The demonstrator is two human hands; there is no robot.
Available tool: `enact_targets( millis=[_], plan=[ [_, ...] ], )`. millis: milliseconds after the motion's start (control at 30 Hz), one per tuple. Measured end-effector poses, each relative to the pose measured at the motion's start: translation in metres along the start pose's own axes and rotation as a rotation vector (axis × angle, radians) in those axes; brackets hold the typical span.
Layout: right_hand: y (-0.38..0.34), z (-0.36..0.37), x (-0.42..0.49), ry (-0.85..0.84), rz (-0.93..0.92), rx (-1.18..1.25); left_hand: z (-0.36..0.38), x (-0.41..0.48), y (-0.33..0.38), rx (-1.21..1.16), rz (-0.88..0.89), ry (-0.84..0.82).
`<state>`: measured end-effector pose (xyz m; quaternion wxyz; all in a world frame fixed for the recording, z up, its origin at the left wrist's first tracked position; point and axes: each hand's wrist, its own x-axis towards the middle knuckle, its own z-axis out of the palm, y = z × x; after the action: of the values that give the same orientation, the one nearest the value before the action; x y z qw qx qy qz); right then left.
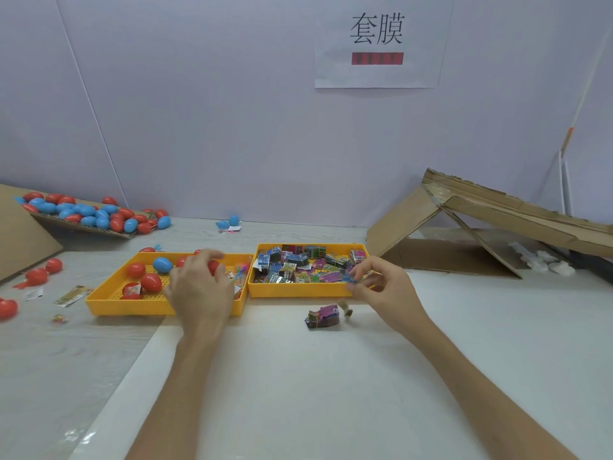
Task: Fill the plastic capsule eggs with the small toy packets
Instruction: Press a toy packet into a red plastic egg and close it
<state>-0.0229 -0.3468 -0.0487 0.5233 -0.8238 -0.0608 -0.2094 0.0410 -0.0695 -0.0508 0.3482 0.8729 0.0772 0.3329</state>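
Red egg (212, 266) is half hidden behind the blurred left hand (199, 288), so I cannot tell its grip, while the right hand (384, 287) pinches a blue packet (351, 278).

Hand-packing workstation
A printed sign (376, 44) hangs on plain partition walls above a bench (298, 376) with yellow sorting trays (126, 308), cardboard boxes (414, 220) and heaped capsule eggs (86, 210)
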Motion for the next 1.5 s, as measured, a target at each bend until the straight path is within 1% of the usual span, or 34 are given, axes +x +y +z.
enact_targets(
  millis=[33, 100, 167, 233, 333, 400, 467, 533, 600, 700, 767, 833, 900, 933, 967, 1033, 1100, 1133, 1167, 1233, 1400, 1467, 1500],
  plan=[
    [0.000, 0.000, 0.000, 0.014, -0.002, -0.002, 0.001, -0.003, 0.005, -0.083, 0.094, 0.027],
    [0.000, 0.000, 0.000, 0.053, -0.010, -0.004, 0.004, -0.011, 0.020, -0.211, 0.253, 0.010],
    [0.001, -0.001, 0.001, 0.092, -0.024, 0.006, 0.009, -0.024, 0.034, -0.302, 0.380, -0.069],
    [0.002, -0.001, 0.001, 0.132, -0.035, 0.012, 0.013, -0.039, 0.043, -0.371, 0.472, -0.189],
    [0.004, -0.002, 0.003, 0.206, -0.047, -0.002, 0.020, -0.055, 0.049, -0.406, 0.562, -0.374],
    [0.005, -0.002, 0.004, 0.296, -0.067, -0.038, 0.023, -0.061, 0.051, -0.419, 0.600, -0.461],
    [0.007, -0.003, 0.005, 0.402, -0.134, -0.102, 0.024, -0.063, 0.052, -0.419, 0.624, -0.510],
    [0.011, -0.004, 0.006, 0.447, -0.170, -0.167, 0.025, -0.063, 0.051, -0.417, 0.629, -0.529],
    [0.017, -0.003, 0.009, 0.415, -0.118, -0.198, 0.026, -0.062, 0.050, -0.419, 0.614, -0.535],
    [0.025, -0.003, 0.012, 0.260, 0.001, -0.257, 0.026, -0.061, 0.049, -0.405, 0.604, -0.515],
    [0.026, -0.003, 0.012, 0.186, 0.032, -0.284, 0.025, -0.060, 0.049, -0.397, 0.608, -0.501],
    [0.022, -0.003, 0.010, 0.215, 0.014, -0.279, 0.025, -0.060, 0.049, -0.387, 0.607, -0.493],
    [0.016, -0.003, 0.008, 0.288, -0.054, -0.270, 0.025, -0.060, 0.049, -0.371, 0.596, -0.477],
    [0.013, -0.004, 0.007, 0.293, -0.098, -0.253, 0.025, -0.059, 0.049, -0.366, 0.588, -0.464],
    [0.011, -0.007, 0.007, 0.251, -0.136, -0.235, 0.025, -0.059, 0.049, -0.366, 0.578, -0.448],
    [0.008, -0.011, 0.006, 0.034, -0.142, -0.246, 0.025, -0.058, 0.050, -0.378, 0.556, -0.418],
    [0.010, -0.011, 0.004, -0.216, -0.077, -0.357, 0.025, -0.057, 0.049, -0.394, 0.544, -0.402],
    [0.012, -0.011, 0.003, -0.310, -0.033, -0.427, 0.025, -0.056, 0.049, -0.397, 0.544, -0.402],
    [0.015, -0.010, 0.003, -0.365, 0.001, -0.497, 0.025, -0.057, 0.049, -0.396, 0.545, -0.405],
    [0.019, -0.009, 0.004, -0.382, 0.013, -0.578, 0.026, -0.057, 0.049, -0.387, 0.550, -0.415],
    [0.017, -0.011, 0.004, -0.359, 0.013, -0.545, 0.025, -0.059, 0.049, -0.384, 0.566, -0.429],
    [0.015, -0.011, 0.004, -0.307, -0.020, -0.484, 0.025, -0.058, 0.049, -0.408, 0.561, -0.432],
    [0.015, -0.011, 0.004, -0.234, -0.059, -0.435, 0.025, -0.058, 0.049, -0.417, 0.559, -0.434]
  ],
)
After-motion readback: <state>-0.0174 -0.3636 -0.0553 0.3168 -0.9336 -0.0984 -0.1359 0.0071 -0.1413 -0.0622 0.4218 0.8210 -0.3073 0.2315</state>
